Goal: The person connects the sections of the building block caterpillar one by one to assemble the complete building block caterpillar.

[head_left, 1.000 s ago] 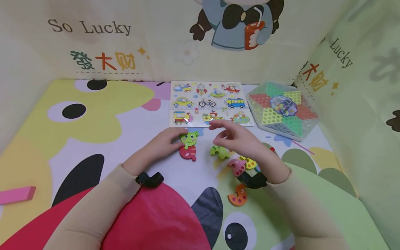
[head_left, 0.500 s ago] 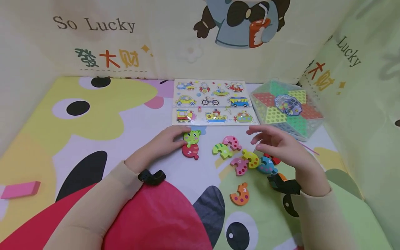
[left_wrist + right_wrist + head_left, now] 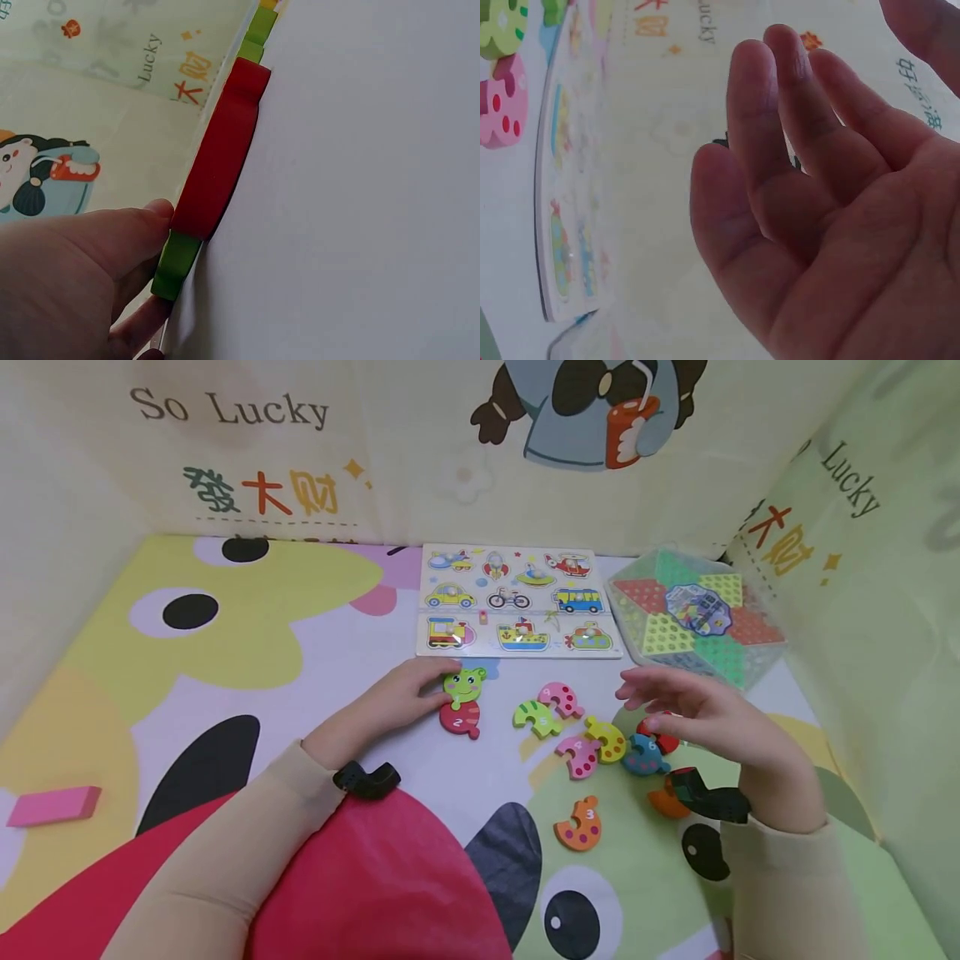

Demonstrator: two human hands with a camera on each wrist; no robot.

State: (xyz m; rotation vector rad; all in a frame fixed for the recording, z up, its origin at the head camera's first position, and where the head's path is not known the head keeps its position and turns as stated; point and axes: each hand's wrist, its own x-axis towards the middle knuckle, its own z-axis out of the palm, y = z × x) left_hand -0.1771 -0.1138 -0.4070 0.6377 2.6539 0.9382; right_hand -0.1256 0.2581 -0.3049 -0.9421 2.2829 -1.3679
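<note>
My left hand (image 3: 390, 700) pinches the green caterpillar-head puzzle piece (image 3: 467, 683) between thumb and fingers; the left wrist view shows the piece's green edge (image 3: 177, 264). Joined below the head is a red piece marked 2 (image 3: 460, 719). My right hand (image 3: 701, 706) hovers with loosely bent fingers and holds nothing, its palm (image 3: 870, 255) bare in the right wrist view. Beneath and beside it lie a red piece (image 3: 663, 740) and a blue piece (image 3: 645, 755), both partly covered. An orange piece (image 3: 667, 802) is partly hidden by the right wrist's camera.
Between the hands lie green (image 3: 537, 718), yellow (image 3: 606, 740) and pink (image 3: 561, 699) pieces, another pink one (image 3: 579, 756), and an orange 3 (image 3: 579, 825). A vehicle puzzle board (image 3: 517, 602) and clear hexagonal box (image 3: 697, 618) stand behind. A pink block (image 3: 54, 807) is far left.
My right hand has moved right, away from the middle, uncovering several puzzle pieces. My left hand stays on the caterpillar head. The head view has shifted slightly.
</note>
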